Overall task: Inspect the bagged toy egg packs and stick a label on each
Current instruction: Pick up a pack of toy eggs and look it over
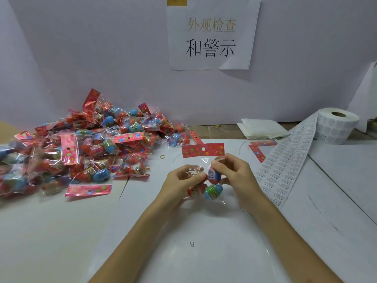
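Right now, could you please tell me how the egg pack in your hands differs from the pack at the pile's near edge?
The held pack is gripped by the left hand and right hand; the pile-edge pack lies untouched on the table. The held pack's header points away; the pile-edge pack's points toward the person. Both: clear bags, red floral headers, red and blue eggs.
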{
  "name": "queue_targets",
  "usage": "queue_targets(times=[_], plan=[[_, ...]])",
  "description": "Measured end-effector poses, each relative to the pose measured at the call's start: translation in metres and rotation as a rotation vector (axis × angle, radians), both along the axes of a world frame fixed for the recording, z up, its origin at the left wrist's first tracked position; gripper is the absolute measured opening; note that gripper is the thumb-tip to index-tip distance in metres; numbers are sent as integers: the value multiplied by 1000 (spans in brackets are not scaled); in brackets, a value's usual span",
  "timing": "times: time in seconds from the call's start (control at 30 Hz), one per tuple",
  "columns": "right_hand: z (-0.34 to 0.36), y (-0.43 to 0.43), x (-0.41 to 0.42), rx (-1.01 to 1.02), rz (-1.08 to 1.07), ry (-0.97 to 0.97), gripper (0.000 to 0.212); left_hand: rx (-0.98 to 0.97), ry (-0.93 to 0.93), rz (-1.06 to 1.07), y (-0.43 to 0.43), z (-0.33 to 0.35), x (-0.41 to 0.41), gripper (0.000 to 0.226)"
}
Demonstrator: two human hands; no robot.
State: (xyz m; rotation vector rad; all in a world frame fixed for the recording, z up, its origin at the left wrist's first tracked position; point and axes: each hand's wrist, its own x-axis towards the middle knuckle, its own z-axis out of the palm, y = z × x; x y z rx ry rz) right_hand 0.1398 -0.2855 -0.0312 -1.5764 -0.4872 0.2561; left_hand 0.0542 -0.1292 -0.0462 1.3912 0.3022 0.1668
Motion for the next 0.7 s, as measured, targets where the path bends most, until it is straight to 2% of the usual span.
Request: queue_targets(times=[0.1,0.2,0.37,0.43,0.5,0.57,0.63,0.7], plan=[[-1,4,-3,9,74,114,18,-65,-67,86,4,1,0,45],[0,6,-5,-29,71,67,7,-55,-118,143,8,2,0,47],[3,4,-6,109,11,115,7,-138,-150,116,8,4,1,50],[4,4,-5,171,-97,105,8,-62,-125,191,7,2,1,56],[6,2,-4,200,-271,0,11,56,-126,254,9,0,1,58],[6,0,-5,155,-361,-175,20,54,-175,142,8,0,1,60],[4,3,-12,103,-247,-266,27,48,-187,-13,1,1,1,65],[-1,11,-21,4,-62,-308,30,57,-200,-42,-9,-2,3,61]])
